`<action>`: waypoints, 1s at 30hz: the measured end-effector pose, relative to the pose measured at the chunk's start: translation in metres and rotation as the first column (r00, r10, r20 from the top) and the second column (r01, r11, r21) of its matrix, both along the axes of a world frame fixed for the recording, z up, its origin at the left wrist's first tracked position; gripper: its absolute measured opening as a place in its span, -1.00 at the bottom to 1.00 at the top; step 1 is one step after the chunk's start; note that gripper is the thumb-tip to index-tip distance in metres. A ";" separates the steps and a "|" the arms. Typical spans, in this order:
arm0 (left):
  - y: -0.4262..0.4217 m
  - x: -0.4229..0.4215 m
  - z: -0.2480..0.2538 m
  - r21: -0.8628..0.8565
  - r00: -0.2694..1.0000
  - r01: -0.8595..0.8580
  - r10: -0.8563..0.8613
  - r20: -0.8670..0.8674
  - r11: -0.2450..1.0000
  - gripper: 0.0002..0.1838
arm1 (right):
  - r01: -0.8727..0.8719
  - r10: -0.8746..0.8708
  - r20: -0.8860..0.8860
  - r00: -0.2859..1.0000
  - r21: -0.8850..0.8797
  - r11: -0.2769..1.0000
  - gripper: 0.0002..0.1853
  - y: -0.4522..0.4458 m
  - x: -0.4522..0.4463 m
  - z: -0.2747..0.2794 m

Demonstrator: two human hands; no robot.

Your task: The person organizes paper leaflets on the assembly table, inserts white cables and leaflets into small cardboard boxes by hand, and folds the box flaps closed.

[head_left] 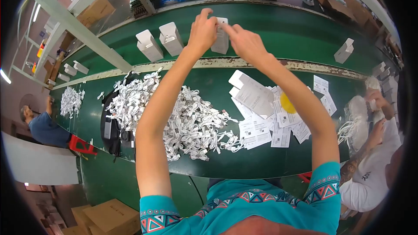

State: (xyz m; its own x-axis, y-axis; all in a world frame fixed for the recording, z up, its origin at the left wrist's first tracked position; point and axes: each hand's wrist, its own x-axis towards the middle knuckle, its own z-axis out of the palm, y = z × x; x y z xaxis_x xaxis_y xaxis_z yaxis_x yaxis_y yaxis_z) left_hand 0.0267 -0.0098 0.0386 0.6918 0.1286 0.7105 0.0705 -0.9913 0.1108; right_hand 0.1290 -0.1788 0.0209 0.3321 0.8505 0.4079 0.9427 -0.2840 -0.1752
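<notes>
A small white box (221, 43) stands upright on the green conveyor belt, straight ahead of me. My left hand (203, 34) is at its upper left edge, fingers curled against the top. From the other side my right hand (247, 45) reaches the upper right corner, its fingers bent at the top flap. Exactly how the fingertips grip the flap is hard to see. Two more white boxes, one (171, 39) nearer my left hand and another (149, 45) farther left, stand with their flaps up. Below my arms lies a large heap of white cables (187, 122).
Printed leaflets (254, 132) and a flattened white carton (252, 93) lie beneath my right arm, with a yellow round object (288, 103). Another open box (344, 51) stands far right on the belt. A co-worker (370, 178) sits at right by bagged cables (355, 122).
</notes>
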 end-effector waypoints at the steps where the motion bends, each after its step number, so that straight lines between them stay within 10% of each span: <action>1: 0.007 0.009 -0.014 -0.129 1.000 -0.015 0.014 -0.010 0.992 -0.87 | -0.033 0.032 0.049 0.998 0.024 0.999 -0.44 -0.001 -0.002 -0.003; 12: 0.033 -0.001 -0.038 -0.269 0.970 -0.013 -0.053 -0.237 0.963 -0.85 | -0.154 0.154 0.003 0.988 0.082 0.985 -0.37 0.003 0.006 -0.014; 19: 0.032 -0.009 -0.035 -0.333 0.996 -0.028 -0.002 -0.092 0.943 -0.84 | -0.184 0.230 -0.194 0.954 0.229 0.956 -0.48 -0.060 -0.002 0.027; 22: 0.063 -0.007 -0.040 -0.267 0.923 -0.093 -0.018 -0.384 0.959 -0.64 | -0.241 0.297 -0.096 0.950 0.378 0.894 -0.61 -0.108 -0.001 0.022; 27: 0.039 -0.025 -0.028 -0.159 0.987 -0.156 0.148 -0.063 0.975 -0.77 | -0.116 0.183 -0.135 0.974 0.398 0.910 -0.78 -0.226 -0.036 0.026; 30: 0.028 -0.034 -0.032 -0.146 0.982 -0.169 0.179 0.059 0.975 -0.83 | 0.280 -0.128 -0.352 0.927 0.425 0.861 -0.87 -0.294 0.000 -0.011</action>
